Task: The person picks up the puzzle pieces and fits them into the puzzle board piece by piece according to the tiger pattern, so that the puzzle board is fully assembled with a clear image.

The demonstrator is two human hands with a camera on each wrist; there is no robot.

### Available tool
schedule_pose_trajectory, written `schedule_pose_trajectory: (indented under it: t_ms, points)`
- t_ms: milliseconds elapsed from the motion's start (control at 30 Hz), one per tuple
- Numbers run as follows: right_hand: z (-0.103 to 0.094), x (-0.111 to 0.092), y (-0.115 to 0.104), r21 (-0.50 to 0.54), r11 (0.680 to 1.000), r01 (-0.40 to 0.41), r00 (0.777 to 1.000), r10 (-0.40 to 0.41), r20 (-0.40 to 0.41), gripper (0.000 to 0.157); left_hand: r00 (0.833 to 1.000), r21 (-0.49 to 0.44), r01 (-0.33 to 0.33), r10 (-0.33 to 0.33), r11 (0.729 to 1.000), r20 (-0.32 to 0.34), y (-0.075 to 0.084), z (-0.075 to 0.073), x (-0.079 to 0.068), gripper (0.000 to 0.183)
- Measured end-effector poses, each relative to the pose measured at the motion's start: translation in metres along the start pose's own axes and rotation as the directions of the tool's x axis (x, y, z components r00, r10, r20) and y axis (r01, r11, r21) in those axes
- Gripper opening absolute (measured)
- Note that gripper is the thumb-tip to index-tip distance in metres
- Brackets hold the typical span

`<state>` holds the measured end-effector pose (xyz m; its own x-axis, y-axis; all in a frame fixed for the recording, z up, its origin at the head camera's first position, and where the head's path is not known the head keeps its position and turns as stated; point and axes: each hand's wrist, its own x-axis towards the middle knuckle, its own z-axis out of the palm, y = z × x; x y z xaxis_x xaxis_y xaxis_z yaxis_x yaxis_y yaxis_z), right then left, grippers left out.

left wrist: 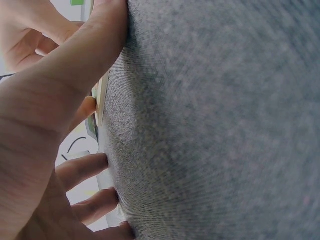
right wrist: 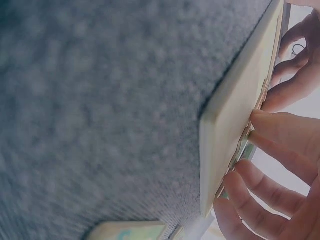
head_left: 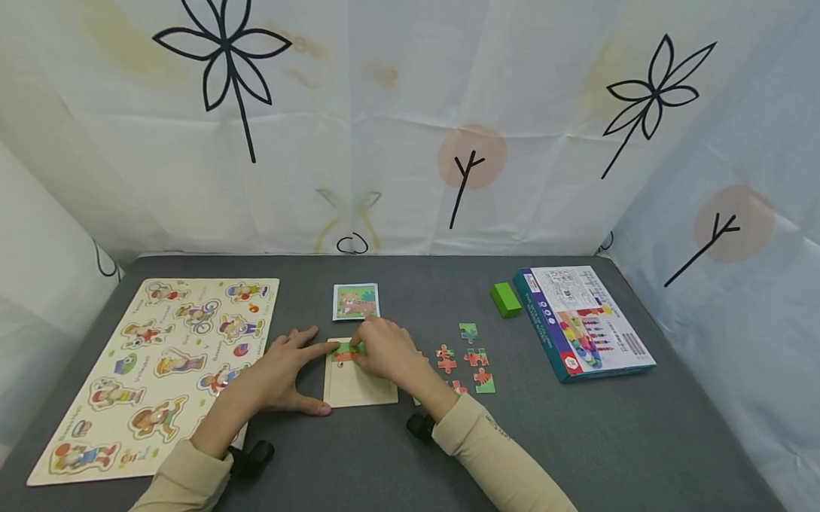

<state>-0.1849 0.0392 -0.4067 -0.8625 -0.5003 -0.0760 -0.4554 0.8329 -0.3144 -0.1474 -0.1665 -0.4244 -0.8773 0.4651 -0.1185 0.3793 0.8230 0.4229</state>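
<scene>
Pieces (head_left: 342, 354) of red and green lie at the eleven-to-twelve o'clock side of the board (head_left: 360, 386), which is flat on the tabletop (head_left: 363, 468). I judge that the step in hand is the fitting of this first row; most of the board is bare. The next move probably calls for a small, straight press, then for another of the loose pieces (head_left: 476, 358) at three o'clock. The left hand (head_left: 285, 373) comes from nine o'clock, its fingers spread and grasping nothing, the index tip touching near the row and others resting on the tabletop. The right hand (head_left: 386, 352) arches over from three o'clock, its fingers bent down onto the row; whether they pinch or only press, I cannot tell.
</scene>
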Motion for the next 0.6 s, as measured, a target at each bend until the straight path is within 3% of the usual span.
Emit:
schedule_pose_trajectory:
  t_ms: [367,600]
  points:
    - [-0.005,-0.003,0.007,0.001,1.0,-0.01,1.0,0.01,-0.006,0.025,1.0,0.013,-0.006,0.006,1.0,0.002,-0.002,0.001,0.001,0.102]
    - [-0.019,-0.008,0.02,0.028,0.999,-0.036,0.998,0.038,-0.045,0.025,1.0,0.019,0.003,-0.004,1.0,0.004,-0.002,0.002,0.001,0.103]
